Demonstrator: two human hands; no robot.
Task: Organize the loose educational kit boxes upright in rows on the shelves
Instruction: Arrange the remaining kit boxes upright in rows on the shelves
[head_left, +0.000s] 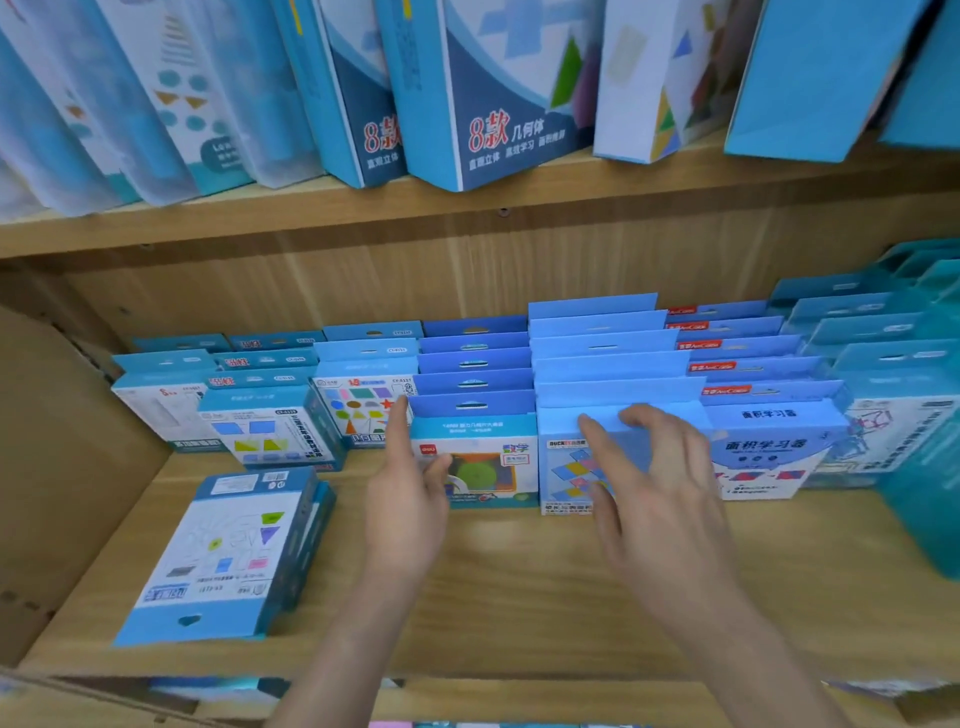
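The left grip is open with straight fingers, and its thumb touches the front of the box with the green circle. This box stands upright, first in its row. The right grip is also open, its fingers spread flat over the upper front of the box with coloured squares, just beside the first box. A loose box lies flat on the shelf, left of the left grip and nearer to the person.
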